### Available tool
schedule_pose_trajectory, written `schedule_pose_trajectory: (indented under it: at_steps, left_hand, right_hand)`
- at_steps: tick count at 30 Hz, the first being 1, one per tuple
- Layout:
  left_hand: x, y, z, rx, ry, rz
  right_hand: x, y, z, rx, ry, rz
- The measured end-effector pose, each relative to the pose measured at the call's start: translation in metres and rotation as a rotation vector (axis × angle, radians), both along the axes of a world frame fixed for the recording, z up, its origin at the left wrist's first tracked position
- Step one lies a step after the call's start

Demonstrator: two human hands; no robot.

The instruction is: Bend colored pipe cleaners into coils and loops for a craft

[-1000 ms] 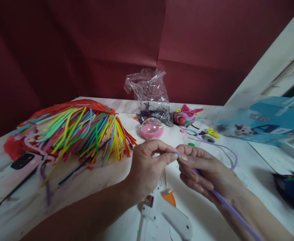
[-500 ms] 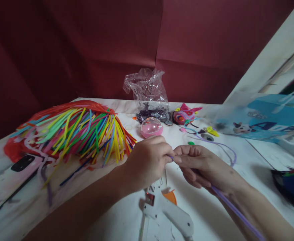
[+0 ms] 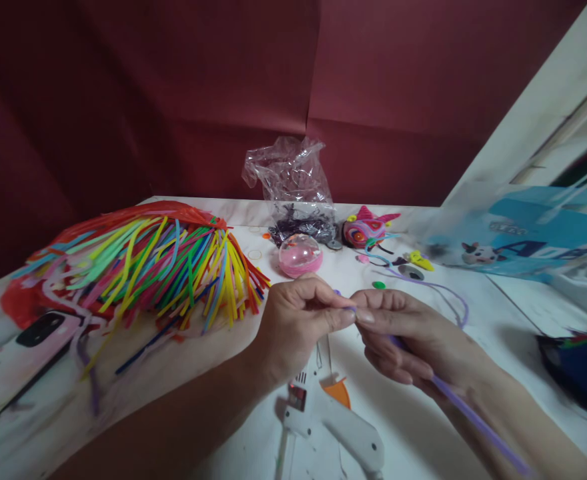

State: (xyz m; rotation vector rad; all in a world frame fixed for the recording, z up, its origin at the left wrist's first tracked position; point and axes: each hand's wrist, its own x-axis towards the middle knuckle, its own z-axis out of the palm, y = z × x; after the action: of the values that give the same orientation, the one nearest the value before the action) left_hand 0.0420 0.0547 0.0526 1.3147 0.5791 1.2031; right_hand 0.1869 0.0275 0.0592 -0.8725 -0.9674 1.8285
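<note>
At the left, a pink-and-white phone (image 3: 16, 380) lay near the bundle of coloured stems (image 3: 188, 267). Right of these, the left hand (image 3: 293, 327) held the tip of a purple strip (image 3: 478, 423) in a narrow pinch of thumb and forefinger. Below the hands lay a white glue gun (image 3: 356, 433). The right hand (image 3: 413, 333) pinched the strip just beside the left fingertips, and its length ran beneath the palm toward the near right. Farther right, a loose purple strand (image 3: 463, 303) curved on the white table (image 3: 503, 353).

The step in hand looked like bending or coiling the strip's end; another turn would call for the right hand to steady it while the left thumb rolled the tip round.

Half a second earlier, the left hand was rolled over, knuckles uppermost; now its thumb showed again, and a purple bit stuck up behind its forefinger.
</note>
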Motion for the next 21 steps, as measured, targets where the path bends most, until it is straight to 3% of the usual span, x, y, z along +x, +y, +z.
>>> schedule_pose_trajectory:
  at_steps: [3, 8, 11, 14, 21]
  left_hand:
    - [-0.004, 0.003, 0.003, 0.15, 0.19, 0.023]
    - [-0.017, 0.007, 0.009, 0.776, 0.797, 0.138]
    - [-0.02, 0.008, 0.007, 0.959, 0.928, 0.178]
    - [-0.018, 0.008, 0.004, 0.883, 0.805, 0.191]
    - [-0.007, 0.002, 0.005, 0.304, 0.294, 0.127]
  right_hand:
    - [0.003, 0.001, 0.0, 0.007, -0.063, -0.024]
    - [0.001, 0.005, -0.002, 0.054, -0.276, -0.082]
    - [-0.001, 0.006, -0.004, 0.057, -0.348, -0.099]
    - [0.0, 0.005, -0.006, 0.06, -0.31, -0.086]
    - [0.002, 0.001, -0.003, 0.025, -0.036, 0.005]
